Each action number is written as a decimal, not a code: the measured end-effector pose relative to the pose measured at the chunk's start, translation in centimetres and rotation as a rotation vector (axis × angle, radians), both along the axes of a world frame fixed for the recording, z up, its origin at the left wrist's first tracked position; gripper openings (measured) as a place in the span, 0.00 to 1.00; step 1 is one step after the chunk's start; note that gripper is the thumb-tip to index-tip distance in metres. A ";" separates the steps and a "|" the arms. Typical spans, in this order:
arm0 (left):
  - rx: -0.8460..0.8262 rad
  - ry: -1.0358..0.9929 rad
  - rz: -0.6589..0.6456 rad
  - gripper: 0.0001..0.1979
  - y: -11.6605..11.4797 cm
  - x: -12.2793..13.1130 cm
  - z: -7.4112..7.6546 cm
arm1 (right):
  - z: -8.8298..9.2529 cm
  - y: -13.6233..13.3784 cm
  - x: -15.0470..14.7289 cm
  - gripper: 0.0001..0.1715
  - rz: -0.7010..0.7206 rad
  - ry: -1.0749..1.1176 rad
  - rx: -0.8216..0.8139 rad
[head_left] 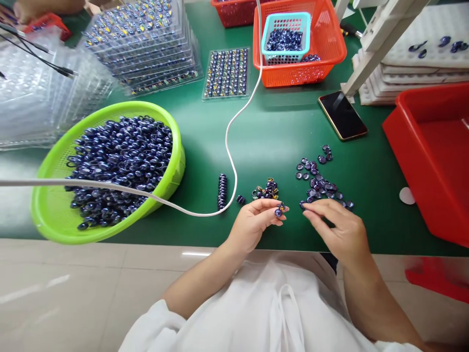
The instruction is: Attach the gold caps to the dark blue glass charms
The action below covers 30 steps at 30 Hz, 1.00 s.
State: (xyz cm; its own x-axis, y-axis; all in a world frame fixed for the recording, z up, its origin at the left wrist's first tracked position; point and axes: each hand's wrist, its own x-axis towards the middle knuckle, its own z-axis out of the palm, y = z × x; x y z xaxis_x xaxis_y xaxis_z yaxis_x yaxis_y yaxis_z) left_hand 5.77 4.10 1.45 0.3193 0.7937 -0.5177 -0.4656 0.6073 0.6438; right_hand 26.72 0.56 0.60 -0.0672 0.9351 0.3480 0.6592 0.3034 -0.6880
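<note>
My left hand (256, 222) pinches one small dark blue glossy piece (279, 211) between its fingertips, just above the green table's front edge. My right hand (335, 227) lies beside it with fingers bent down, its fingertips touching the near end of a loose scatter of blue pieces (318, 181); whether it holds one is hidden. A small heap of pieces with yellow bits (266, 189) sits just beyond my left hand. A short stacked row of blue pieces (222, 190) and a single piece (240, 199) lie to the left.
A lime green basket (47, 215) full of blue pieces stands at the left, crossed by a white cable (230, 146). Clear trays (142, 44) are stacked behind. An orange basket (330, 44) holds a teal one (286, 22). A phone (342, 116) and red bin (432, 151) are at right.
</note>
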 end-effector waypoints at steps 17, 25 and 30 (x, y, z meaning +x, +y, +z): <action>0.383 0.424 0.065 0.07 -1.3 0.0 0.4 | 0.1 -0.8 -5.0 0.06 -0.085 0.660 -0.315; 0.816 0.594 0.070 0.08 -1.7 -0.4 0.0 | 0.4 -0.7 -4.8 0.04 -0.060 0.633 -0.363; 0.930 0.589 0.018 0.12 -1.9 -0.6 0.1 | 0.3 -0.5 -4.7 0.06 -0.042 0.659 -0.384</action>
